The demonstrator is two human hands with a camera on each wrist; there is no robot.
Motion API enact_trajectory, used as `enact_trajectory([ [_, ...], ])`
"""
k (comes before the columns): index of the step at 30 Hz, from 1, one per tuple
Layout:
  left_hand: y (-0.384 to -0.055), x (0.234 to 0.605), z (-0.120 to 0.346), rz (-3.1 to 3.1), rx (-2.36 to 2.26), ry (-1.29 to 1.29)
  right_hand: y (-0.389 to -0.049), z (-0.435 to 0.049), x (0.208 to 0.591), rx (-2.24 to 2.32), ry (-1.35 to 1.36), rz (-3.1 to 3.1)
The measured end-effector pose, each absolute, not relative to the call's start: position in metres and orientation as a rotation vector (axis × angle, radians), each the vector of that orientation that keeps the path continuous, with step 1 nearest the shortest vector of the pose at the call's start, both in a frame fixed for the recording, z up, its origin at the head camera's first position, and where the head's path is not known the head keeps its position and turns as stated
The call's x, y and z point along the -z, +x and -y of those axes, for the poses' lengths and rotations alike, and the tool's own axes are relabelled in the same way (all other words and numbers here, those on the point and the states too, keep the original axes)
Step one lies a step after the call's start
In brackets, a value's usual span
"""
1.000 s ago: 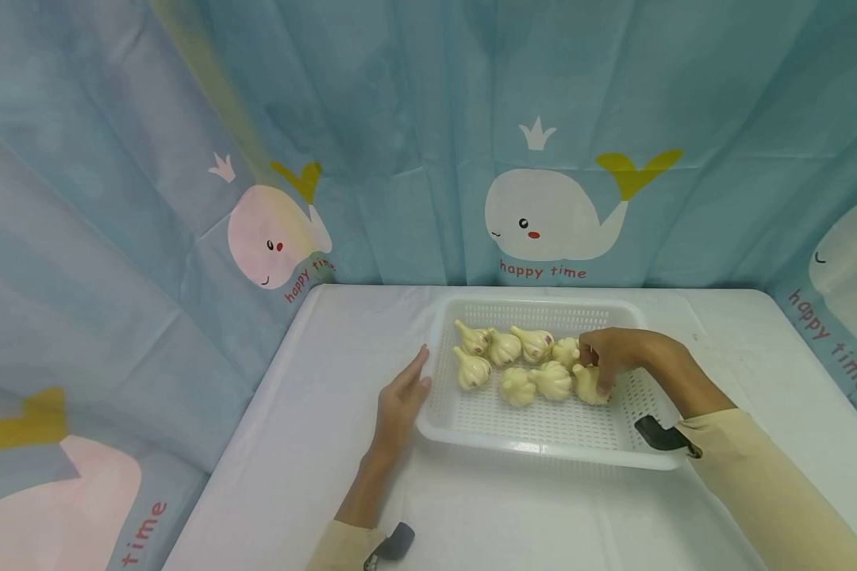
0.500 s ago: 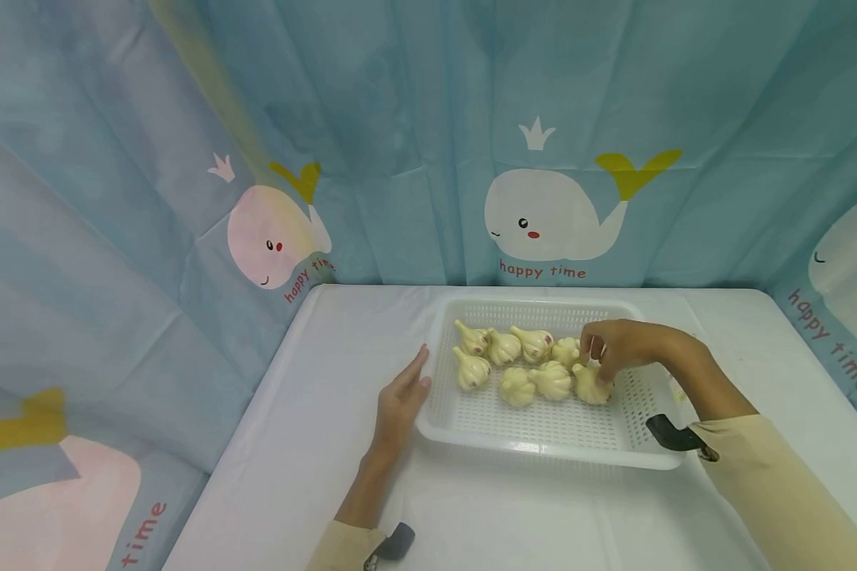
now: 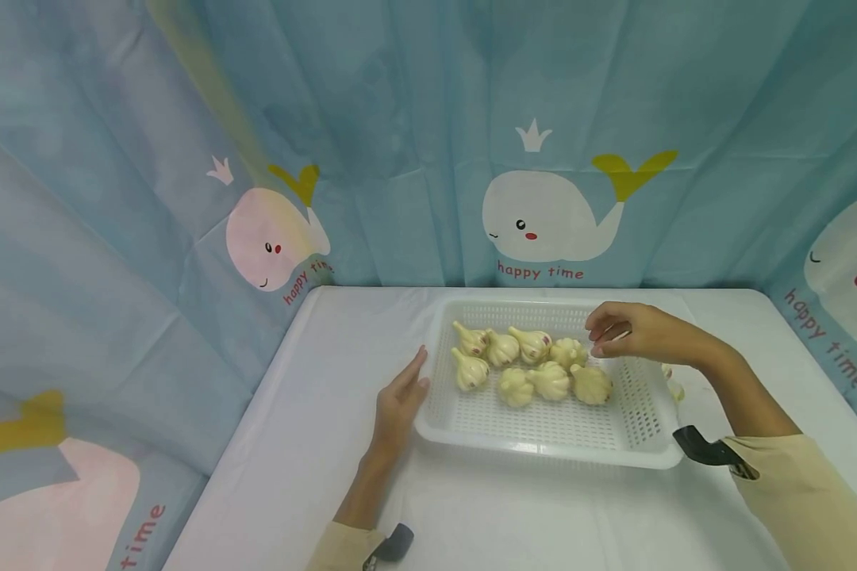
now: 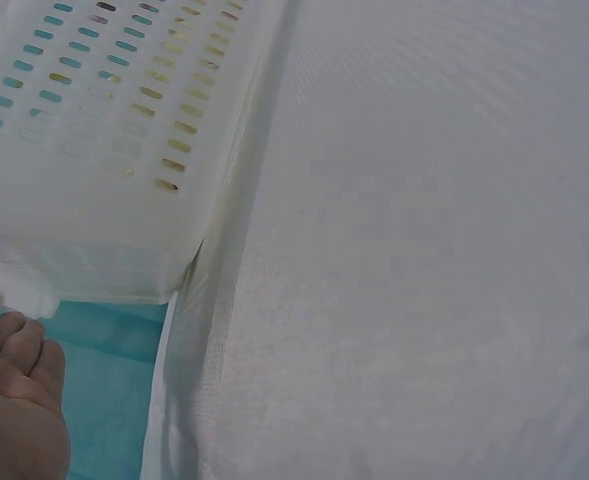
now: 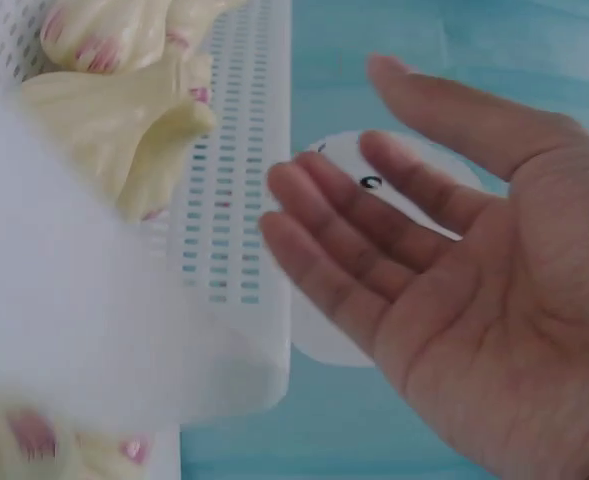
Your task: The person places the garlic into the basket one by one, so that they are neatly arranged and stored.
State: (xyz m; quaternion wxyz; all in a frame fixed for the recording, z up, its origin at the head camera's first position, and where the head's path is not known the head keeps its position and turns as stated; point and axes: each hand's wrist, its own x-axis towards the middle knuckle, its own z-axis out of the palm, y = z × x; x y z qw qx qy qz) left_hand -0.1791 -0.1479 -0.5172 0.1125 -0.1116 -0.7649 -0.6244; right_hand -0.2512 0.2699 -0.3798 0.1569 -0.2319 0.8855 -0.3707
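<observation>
A white perforated plastic basket (image 3: 536,448) holds several pale garlic bulbs (image 3: 551,381) in two rough rows. My left hand (image 3: 398,403) rests against the basket's left wall with its fingers straight. In the left wrist view the fingers of that hand show beside the basket's corner. My right hand (image 3: 639,333) is raised over the basket's back right part, fingers loosely bent, holding nothing. In the right wrist view its palm faces the camera with nothing in it. A single garlic bulb (image 3: 591,385) lies just below the right hand, apart from it.
Garlic (image 3: 674,388) lies on the white-covered table (image 3: 314,381) outside the basket's right wall, partly hidden. Blue curtains (image 3: 414,159) with whale prints stand behind and at both sides.
My right hand has let go of the rightmost garlic bulb in the front row, then lifted up and to the right. The bulb stays in the basket. My left hand has not moved.
</observation>
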Motion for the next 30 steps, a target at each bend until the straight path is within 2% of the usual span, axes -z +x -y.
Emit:
enact_trajectory([
  [8, -0.178, 0.517, 0.148, 2.257, 1.808, -0.329, -0.238, -0.288, 0.377, 1.195, -0.637, -2.656],
  [19, -0.179, 0.519, 0.148, 2.259, 1.833, -0.318, -0.227, -0.321, 0.392, 1.389, -0.600, -2.807],
  [30, -0.178, 0.517, 0.147, 2.266, 1.806, -0.313, -0.221, -0.348, 0.411, 1.444, -0.432, -2.862],
])
